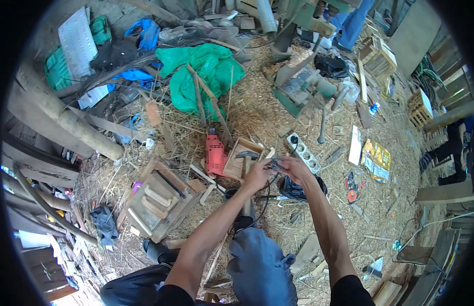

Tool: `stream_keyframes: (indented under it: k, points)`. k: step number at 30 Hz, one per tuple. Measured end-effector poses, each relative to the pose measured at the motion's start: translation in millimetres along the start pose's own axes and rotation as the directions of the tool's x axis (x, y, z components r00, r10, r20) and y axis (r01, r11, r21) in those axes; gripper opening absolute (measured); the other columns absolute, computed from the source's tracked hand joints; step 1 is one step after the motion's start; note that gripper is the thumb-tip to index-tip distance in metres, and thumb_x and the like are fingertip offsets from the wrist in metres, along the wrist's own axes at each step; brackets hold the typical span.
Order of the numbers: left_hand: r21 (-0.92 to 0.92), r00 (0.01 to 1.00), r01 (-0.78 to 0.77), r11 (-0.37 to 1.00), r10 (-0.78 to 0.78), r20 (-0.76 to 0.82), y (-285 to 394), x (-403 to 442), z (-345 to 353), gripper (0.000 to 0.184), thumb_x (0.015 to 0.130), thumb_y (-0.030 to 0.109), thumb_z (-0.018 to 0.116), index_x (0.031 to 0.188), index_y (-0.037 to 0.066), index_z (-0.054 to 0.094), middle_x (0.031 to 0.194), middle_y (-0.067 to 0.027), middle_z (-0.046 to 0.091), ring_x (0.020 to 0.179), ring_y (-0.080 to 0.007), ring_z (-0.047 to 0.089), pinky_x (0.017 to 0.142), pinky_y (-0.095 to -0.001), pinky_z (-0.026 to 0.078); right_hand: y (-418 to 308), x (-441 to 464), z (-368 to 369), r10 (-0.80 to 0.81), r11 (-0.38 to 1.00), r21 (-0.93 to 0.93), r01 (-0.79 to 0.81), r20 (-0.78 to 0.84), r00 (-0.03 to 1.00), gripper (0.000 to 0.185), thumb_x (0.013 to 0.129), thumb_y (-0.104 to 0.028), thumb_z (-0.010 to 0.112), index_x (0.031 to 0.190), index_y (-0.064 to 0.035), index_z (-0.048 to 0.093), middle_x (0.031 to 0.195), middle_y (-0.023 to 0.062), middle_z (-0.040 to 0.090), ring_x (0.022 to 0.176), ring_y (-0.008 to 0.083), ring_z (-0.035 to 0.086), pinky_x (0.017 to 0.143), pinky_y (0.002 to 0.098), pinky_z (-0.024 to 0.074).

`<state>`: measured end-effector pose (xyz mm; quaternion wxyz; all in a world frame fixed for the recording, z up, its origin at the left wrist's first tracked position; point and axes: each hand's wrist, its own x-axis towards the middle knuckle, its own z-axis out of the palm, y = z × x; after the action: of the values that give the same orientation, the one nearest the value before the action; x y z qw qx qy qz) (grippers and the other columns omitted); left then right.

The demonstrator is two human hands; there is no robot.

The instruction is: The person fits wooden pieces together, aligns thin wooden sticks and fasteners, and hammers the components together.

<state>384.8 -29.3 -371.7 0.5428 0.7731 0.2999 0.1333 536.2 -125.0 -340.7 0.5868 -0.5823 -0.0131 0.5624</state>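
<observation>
My left hand (pixel 257 175) and my right hand (pixel 295 169) are close together in front of me, fingers closed around a small dark grey item (pixel 274 163). Fingers cover much of it, so I cannot make out its kind. A black cord (pixel 268 200) hangs below the hands in a loose curve. Left of my hands, a hammer (pixel 248 154) rests with its head over a small wooden box (pixel 240 174), and a red power drill (pixel 215 153) lies beside that box. Just beyond my right hand is a white power strip (pixel 304 153) with a black plug at its far end.
A wooden box with curved wooden pieces (pixel 156 202) stands at left. Green sheeting (pixel 203 76) lies beyond the drill. A green machine (pixel 303 89) with a lever stands ahead. On the right are a yellow packet (pixel 375 160) and a wooden crate (pixel 378 58). Straw and shavings cover the ground.
</observation>
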Motion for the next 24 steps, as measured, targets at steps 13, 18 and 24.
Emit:
stream_keyframes:
  k: [13, 18, 24]
  points:
    - [0.296, 0.984, 0.064, 0.953, -0.010, -0.180, -47.7, -10.5, -96.7, 0.021, 0.079, 0.000, 0.054, 0.097, -0.005, 0.064, 0.084, -0.0239, 0.065, 0.081, -0.0359, 0.066, 0.071, -0.0400, 0.052, 64.9, 82.5, 110.9, -0.405, 0.388, -0.804, 0.451, 0.291, 0.867, 0.021, 0.076, 0.006, 0.061, 0.095, 0.0001, 0.069, 0.077, 0.0099, 0.069, 0.067, 0.0186, 0.067, 0.063, 0.0306, 0.0550]
    - [0.561, 0.996, 0.048, 0.826, 0.002, -0.088, -31.7, -4.7, -85.2, 0.015, 0.078, 0.007, 0.058, 0.086, -0.003, 0.066, 0.084, -0.0234, 0.065, 0.080, -0.0379, 0.066, 0.069, -0.0452, 0.053, 61.3, 70.9, 109.7, -0.568, 0.325, -0.819, 0.472, 0.230, 0.790, 0.020, 0.070, 0.001, 0.061, 0.089, -0.0012, 0.067, 0.076, 0.0182, 0.067, 0.071, 0.0302, 0.068, 0.063, 0.0371, 0.0522]
    - [0.747, 0.996, 0.000, 0.665, 0.063, -0.056, -43.9, 18.3, -56.5, 0.021, 0.082, 0.010, 0.050, 0.077, 0.000, 0.068, 0.080, -0.0231, 0.066, 0.074, -0.0376, 0.067, 0.065, -0.0471, 0.054, 69.1, 40.6, 103.8, -0.484, 0.285, -0.942, 0.179, 0.020, 0.875, 0.026, 0.073, -0.011, 0.065, 0.094, 0.0016, 0.056, 0.086, 0.0287, 0.063, 0.083, 0.0457, 0.063, 0.072, 0.0510, 0.0519]
